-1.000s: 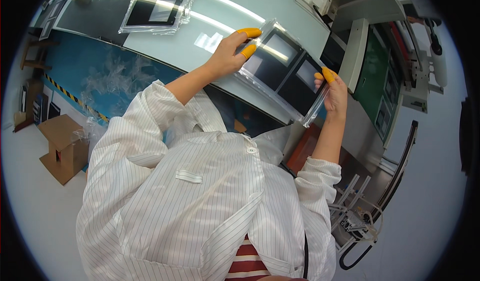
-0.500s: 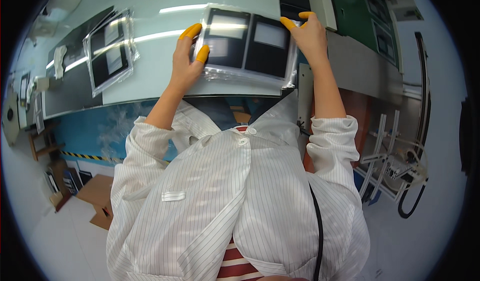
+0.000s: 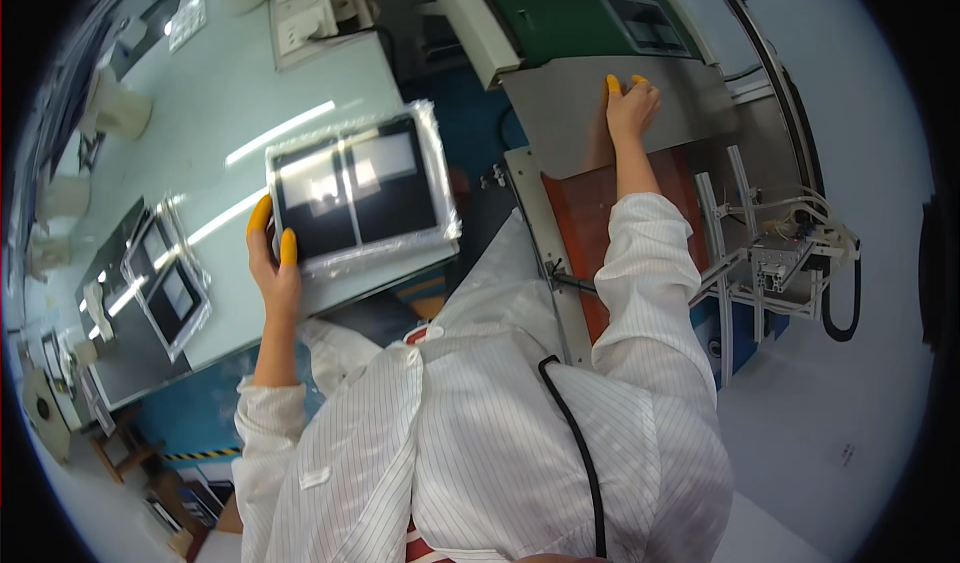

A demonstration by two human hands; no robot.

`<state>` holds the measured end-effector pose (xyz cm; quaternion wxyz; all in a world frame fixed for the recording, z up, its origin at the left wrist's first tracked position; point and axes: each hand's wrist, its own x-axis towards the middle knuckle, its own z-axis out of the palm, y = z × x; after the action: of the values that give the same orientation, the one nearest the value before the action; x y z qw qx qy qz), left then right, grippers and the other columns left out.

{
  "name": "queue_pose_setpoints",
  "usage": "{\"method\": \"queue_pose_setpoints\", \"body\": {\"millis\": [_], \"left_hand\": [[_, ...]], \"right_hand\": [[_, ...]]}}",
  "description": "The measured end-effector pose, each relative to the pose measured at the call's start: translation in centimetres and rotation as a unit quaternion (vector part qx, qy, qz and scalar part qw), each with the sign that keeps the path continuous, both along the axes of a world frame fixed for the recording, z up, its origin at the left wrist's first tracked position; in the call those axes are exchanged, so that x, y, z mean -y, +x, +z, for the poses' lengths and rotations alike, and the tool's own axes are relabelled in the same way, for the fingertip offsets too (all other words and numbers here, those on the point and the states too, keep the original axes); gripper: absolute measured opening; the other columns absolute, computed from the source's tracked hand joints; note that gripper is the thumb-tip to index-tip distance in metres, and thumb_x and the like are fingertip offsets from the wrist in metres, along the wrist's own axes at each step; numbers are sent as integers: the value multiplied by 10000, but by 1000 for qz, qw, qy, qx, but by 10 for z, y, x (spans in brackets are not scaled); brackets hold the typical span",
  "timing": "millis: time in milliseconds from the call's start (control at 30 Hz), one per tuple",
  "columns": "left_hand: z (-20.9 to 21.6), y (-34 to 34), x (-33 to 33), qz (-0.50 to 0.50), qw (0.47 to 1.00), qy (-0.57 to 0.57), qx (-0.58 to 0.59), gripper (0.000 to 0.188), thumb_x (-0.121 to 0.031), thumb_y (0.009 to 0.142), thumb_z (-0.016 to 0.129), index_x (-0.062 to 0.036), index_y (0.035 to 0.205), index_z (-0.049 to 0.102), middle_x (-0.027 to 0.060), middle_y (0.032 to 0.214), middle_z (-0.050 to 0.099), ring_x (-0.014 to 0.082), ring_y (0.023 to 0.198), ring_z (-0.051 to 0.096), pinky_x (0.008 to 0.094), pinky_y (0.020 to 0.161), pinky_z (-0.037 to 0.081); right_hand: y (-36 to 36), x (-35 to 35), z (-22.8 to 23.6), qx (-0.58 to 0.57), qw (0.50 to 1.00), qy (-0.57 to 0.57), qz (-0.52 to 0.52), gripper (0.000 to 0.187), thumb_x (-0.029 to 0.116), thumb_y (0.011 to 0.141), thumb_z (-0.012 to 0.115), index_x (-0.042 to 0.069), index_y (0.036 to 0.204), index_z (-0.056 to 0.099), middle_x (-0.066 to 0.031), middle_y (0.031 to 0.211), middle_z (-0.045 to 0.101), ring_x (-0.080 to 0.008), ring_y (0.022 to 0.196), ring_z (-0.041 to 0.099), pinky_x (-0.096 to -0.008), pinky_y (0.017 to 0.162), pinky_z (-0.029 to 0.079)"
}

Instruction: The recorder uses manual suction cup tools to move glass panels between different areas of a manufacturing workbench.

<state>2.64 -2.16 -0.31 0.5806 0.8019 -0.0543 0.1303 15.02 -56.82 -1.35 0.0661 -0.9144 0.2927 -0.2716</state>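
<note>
My left hand (image 3: 275, 268), with yellow finger cots on thumb and forefinger, grips the left edge of a clear plastic-wrapped black panel piece (image 3: 395, 208). Two black halves with pale rectangular windows show through the shiny wrap. It is at the front right of the glass-topped table (image 3: 240, 308); whether it rests flat or is slightly raised I cannot tell. My right hand (image 3: 632, 113), also with yellow finger cots, is over a grey sheet (image 3: 560, 113) beside the green belt (image 3: 545, 23). Its thumb and forefinger are a little apart, with nothing visible between them.
Another plastic-wrapped black panel piece (image 3: 172, 298) lies on a dark mat at the table's left. More framed panels (image 3: 645, 25) lie on the green belt. A metal frame with hoses (image 3: 780, 253) stands at the right, and a white container (image 3: 120, 103) at the far left.
My view has turned toward the right. My right hand has left the wrapped panel piece and moved over the grey sheet. My left hand keeps its place at the piece's left edge.
</note>
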Motion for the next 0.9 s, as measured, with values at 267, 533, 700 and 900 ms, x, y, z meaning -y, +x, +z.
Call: {"method": "queue_pose_setpoints", "body": {"millis": [267, 533, 700, 900], "left_hand": [[1, -1, 5, 6, 998, 56, -13, 472, -133, 971, 457, 0, 1415, 370, 143, 1372, 467, 238, 1262, 448, 340, 1087, 297], [-2, -3, 5, 20, 998, 65, -17, 521, -210, 947, 524, 52, 1372, 377, 183, 1350, 449, 273, 1253, 445, 370, 1076, 311], [1, 2, 9, 8, 999, 51, 4, 472, -114, 932, 494, 38, 1368, 395, 180, 1330, 464, 264, 1205, 492, 364, 1041, 368], [6, 2, 9, 19, 999, 44, 0, 455, -84, 912, 519, 31, 1343, 430, 160, 1307, 488, 241, 1189, 506, 350, 1037, 379]], "right_hand": [[33, 44, 5, 49, 995, 11, -83, 389, 195, 831, 686, 57, 1185, 605, -191, 1155, 533, -345, 1098, 511, -411, 965, 412], [53, 76, -10, 26, 992, -111, -44, 231, 159, 840, 639, 60, 1049, 637, -154, 1044, 571, -331, 1009, 550, -426, 896, 433], [37, 78, -8, -13, 995, -81, -57, 199, 140, 844, 604, 56, 1017, 652, -157, 1071, 581, -336, 1018, 555, -443, 922, 432], [-27, 15, -8, -15, 999, 11, -45, 223, 147, 855, 610, 37, 1045, 649, -162, 1125, 572, -330, 1043, 543, -450, 927, 434]]}}
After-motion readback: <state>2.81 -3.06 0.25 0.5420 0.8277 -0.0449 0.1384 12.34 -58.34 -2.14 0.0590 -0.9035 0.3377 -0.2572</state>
